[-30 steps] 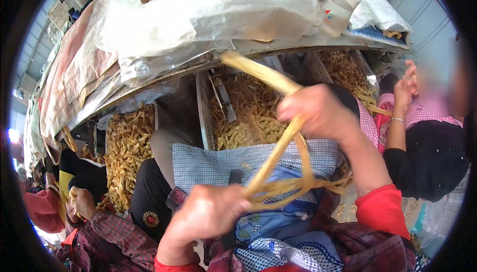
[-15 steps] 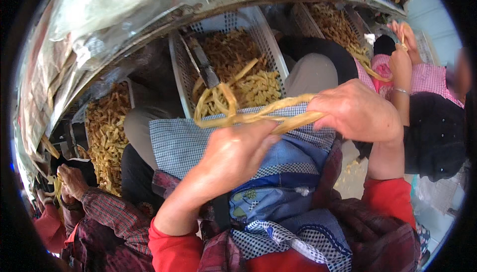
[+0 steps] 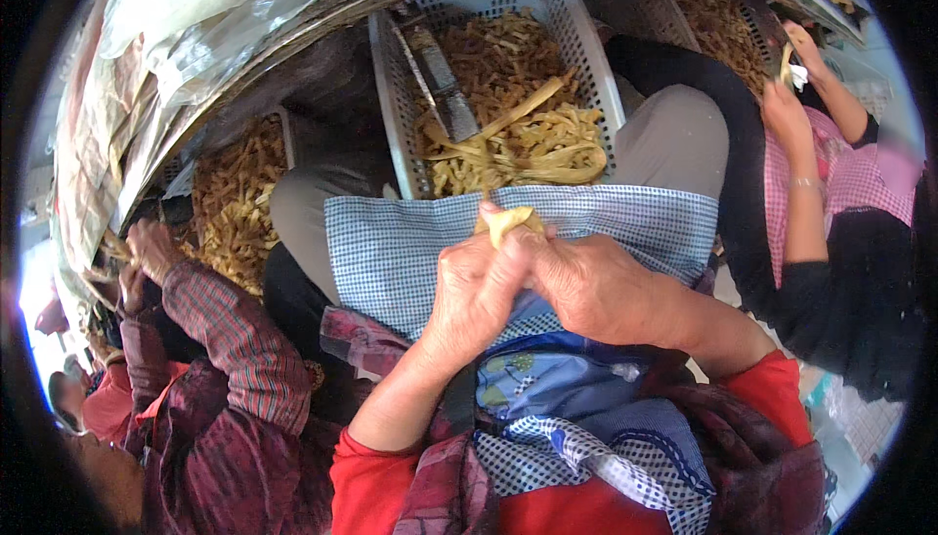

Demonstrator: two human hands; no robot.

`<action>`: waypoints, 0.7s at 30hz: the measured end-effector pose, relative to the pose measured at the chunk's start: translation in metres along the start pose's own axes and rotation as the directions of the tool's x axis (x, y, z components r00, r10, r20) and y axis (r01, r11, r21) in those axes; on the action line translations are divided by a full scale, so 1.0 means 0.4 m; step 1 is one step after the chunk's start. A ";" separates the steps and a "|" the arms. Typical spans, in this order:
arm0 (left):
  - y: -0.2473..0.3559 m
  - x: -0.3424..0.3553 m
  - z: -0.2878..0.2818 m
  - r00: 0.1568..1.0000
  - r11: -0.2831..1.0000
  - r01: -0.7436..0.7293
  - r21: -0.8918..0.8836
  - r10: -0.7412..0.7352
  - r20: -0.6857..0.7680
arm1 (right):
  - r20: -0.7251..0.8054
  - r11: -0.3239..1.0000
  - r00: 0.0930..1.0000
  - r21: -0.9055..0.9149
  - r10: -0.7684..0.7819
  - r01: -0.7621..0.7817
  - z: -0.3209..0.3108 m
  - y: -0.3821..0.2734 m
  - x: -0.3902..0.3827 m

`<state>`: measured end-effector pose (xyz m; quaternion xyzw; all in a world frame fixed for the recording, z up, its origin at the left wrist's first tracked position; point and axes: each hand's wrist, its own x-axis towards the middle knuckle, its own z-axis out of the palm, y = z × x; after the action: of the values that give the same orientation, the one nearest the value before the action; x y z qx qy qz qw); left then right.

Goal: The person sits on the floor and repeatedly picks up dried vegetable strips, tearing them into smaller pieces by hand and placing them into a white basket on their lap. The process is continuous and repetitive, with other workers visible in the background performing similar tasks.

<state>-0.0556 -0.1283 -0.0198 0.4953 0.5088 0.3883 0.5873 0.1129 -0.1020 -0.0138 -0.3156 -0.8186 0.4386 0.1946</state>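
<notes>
From nine to one o'clock, the top of the view is crossed by a plastic-draped bench (image 3: 234, 22). At twelve o'clock from the hands, a white perforated crate (image 3: 588, 42) is filled with short knotted pieces (image 3: 523, 46), brown at the far end and yellow at the near end. At six o'clock from it, a blue-and-white checked apron (image 3: 386, 242) is spread over the lap. In the crate, toward eleven o'clock, a dark metal bar (image 3: 447, 90) is propped.

Above the apron, the left hand (image 3: 474, 286) and right hand (image 3: 606, 291) are held together, both grips closed: the yellow strip (image 3: 515, 224) is pinched between them, though some fingertips are hidden. It should prove light, soft and pliable, perhaps easily torn at its edges; it is best held flat between thumb and forefinger, near the fold. Pale and smooth, it is seen as a small fold at the fingertips, the rest being covered.
</notes>
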 end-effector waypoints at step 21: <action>-0.001 -0.009 -0.011 0.953 0.931 0.304 -0.200 -0.299 0.056 | -0.175 0.629 0.930 0.774 0.323 -0.073 0.055 0.086 -0.023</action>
<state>-0.0606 -0.1309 -0.0196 0.3524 0.5286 0.3382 0.6943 0.1184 -0.1074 -0.0550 -0.3569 -0.4816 0.7052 0.3786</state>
